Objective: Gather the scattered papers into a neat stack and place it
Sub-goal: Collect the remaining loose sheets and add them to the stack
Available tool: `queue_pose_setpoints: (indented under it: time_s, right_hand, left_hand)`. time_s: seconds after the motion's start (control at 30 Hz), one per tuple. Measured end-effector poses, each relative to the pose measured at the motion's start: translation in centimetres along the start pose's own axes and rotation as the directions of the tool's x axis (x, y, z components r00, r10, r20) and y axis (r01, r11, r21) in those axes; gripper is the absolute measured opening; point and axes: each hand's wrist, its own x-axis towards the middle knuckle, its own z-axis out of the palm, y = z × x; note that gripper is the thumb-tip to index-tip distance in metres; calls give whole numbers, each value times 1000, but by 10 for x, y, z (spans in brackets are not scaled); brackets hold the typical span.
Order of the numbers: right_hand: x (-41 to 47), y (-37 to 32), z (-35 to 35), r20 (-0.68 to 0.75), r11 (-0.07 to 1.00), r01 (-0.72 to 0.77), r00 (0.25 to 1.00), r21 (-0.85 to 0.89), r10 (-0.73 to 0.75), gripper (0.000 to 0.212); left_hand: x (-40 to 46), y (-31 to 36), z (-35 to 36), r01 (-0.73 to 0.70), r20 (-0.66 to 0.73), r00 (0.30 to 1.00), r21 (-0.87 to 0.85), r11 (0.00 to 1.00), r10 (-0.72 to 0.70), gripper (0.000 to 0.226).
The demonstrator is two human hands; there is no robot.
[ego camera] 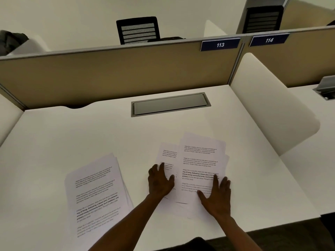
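Observation:
Several printed white sheets lie fanned in a loose overlapping pile (199, 160) on the white desk (90, 133), right of centre. My left hand (159, 182) rests flat on the pile's left side, fingers spread. My right hand (216, 196) presses flat on the pile's lower right part, fingers apart. Neither hand grips a sheet. A second, roughly squared stack of printed papers (96, 194) lies tilted at the desk's front left, away from both hands.
A grey cable-hatch lid (170, 104) is set into the desk at the back. A tan partition (117, 73) with labels 113 and 114 closes the far side. A white side divider (272, 105) stands at the right. Black chairs are beyond the partition.

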Motion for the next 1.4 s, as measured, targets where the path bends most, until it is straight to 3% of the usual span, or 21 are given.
queue_pose_setpoints:
  time_s: [0.17, 0.33, 0.6, 0.77, 0.97, 1.07, 1.17, 1.23, 1.3, 1.33, 1.4]
  right_hand:
    - [5, -7, -4, 20, 999, -28, 999, 43, 27, 103]
    - [6, -7, 0, 68, 999, 47, 997, -10, -47, 108]
    - [9, -9, 1, 116, 993, 104, 988, -47, -98, 111]
    - [9, -8, -2, 87, 995, 95, 991, 41, -98, 106]
    - [10, -6, -7, 86, 989, 80, 992, 128, -92, 100]
    - [11, -7, -13, 51, 961, 15, 998, 275, -30, 98]
    - [18, -11, -28, 11, 876, -133, 989, 464, 145, 97]
    - [27, -17, -43, 174, 684, -293, 955, 668, 240, 90]
    - [37, -21, -56, 440, 337, -461, 887, 821, 141, 66]
    - [39, -24, -61, 511, 241, -507, 858, 828, 51, 59]
    - [39, -30, -65, 510, 235, -480, 855, 845, -89, 48]
  left_hand:
    - [1, 19, 3, 79, 3, 997, -135, 988, -79, 77]
    - [9, 25, -7, 174, 18, 984, -295, 939, -177, 82]
    - [23, 33, -18, 373, 269, 928, -621, 689, -259, 82]
    - [21, 28, -18, 332, 371, 925, -682, 652, -83, 47]
    - [14, 35, -23, 305, 414, 909, -742, 596, 49, 66]
    - [13, 36, -37, 295, 457, 876, -760, 580, 154, 66]
    - [12, 32, -57, 327, 490, 815, -829, 454, 308, 66]
    - [11, 26, -68, 327, 489, 794, -844, 425, 361, 63]
    - [11, 18, -76, 321, 494, 789, -839, 440, 367, 61]
    - [11, 14, -79, 311, 496, 791, -831, 461, 359, 61]
    - [9, 8, -84, 272, 490, 807, -804, 529, 329, 61]
